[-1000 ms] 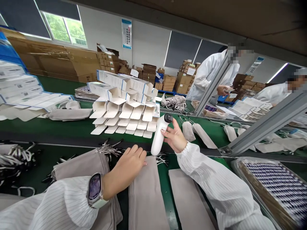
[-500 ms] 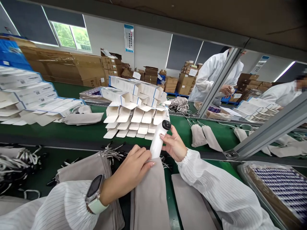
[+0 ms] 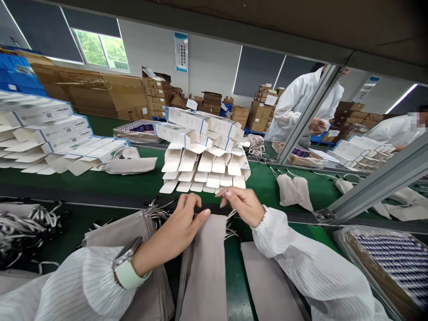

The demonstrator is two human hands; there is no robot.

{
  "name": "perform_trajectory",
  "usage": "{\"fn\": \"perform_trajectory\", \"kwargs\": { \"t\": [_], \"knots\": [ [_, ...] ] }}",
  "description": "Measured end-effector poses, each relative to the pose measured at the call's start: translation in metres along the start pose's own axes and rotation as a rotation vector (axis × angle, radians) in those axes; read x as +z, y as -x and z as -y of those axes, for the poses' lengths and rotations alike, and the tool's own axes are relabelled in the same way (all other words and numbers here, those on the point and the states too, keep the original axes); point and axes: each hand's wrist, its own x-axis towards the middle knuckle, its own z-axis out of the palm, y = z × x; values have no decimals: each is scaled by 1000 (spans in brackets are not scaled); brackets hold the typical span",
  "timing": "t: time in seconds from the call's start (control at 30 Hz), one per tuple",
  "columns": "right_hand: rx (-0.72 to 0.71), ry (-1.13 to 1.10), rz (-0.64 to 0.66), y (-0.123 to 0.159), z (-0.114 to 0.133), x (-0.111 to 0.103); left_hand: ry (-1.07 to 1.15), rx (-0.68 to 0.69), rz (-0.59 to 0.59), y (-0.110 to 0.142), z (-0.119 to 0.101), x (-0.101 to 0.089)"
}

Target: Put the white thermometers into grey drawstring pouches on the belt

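A long grey drawstring pouch [image 3: 207, 263] lies in front of me on the green bench. My left hand [image 3: 179, 225], with a watch on its wrist, pinches the left side of the pouch's mouth. My right hand [image 3: 242, 204] is closed on the mouth's right corner, beside the pale cords. The white handheld device is out of sight. A second flat grey pouch [image 3: 267, 281] lies just to the right, under my right sleeve.
A pile of grey pouches [image 3: 117, 232] lies on the left and tangled cords [image 3: 23, 223] at the far left. Open white cartons [image 3: 203, 165] and filled pouches [image 3: 294, 189] sit on the belt. A tray [image 3: 394, 258] and a metal rail [image 3: 374, 187] are on the right. Two co-workers [image 3: 301, 107] stand behind.
The white device my right hand held upright has gone down out of sight at the pouch's mouth. My left hand lifted and pinched the mouth's edge, and my right hand dropped onto it.
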Motion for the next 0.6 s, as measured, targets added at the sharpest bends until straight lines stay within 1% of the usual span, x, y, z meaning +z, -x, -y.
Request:
{"fn": "perform_trajectory", "kwargs": {
  "t": [0.07,0.1,0.13,0.17,0.2,0.23,0.27,0.3,0.33,0.4,0.43,0.47,0.5,0.53,0.57,0.6],
  "knots": [
    [-165,217,-141,-2,-11,-16,-2,-85,161,3,-6,-10],
    [-221,326,-204,-4,-20,-25,5,-99,249,5,-11,-15],
    [-247,417,-268,-6,-29,-34,20,-96,319,8,-16,-21],
    [-241,482,-331,-7,-37,-42,48,-86,365,12,-23,-26],
    [-200,502,-381,-8,-43,-48,86,-76,381,15,-29,-31],
    [-132,463,-405,-7,-46,-52,127,-72,364,19,-34,-34],
    [-57,362,-378,-5,-44,-52,162,-71,325,22,-38,-35],
    [9,211,-293,-2,-37,-48,184,-63,273,24,-41,-34],
    [52,36,-154,4,-28,-40,195,-41,218,25,-42,-32],
    [68,-297,169,16,-5,-14,192,57,124,25,-41,-24],
    [61,-386,296,22,6,0,192,117,98,23,-40,-19],
    [56,-453,309,26,15,12,190,176,91,21,-38,-14],
    [82,-517,291,29,22,20,184,225,88,19,-35,-11],
    [110,-563,224,31,26,23,171,256,76,17,-32,-8],
    [136,-584,114,32,29,20,152,263,54,15,-29,-6],
    [151,-576,-2,32,30,12,134,249,38,13,-25,-6]
  ]
}}
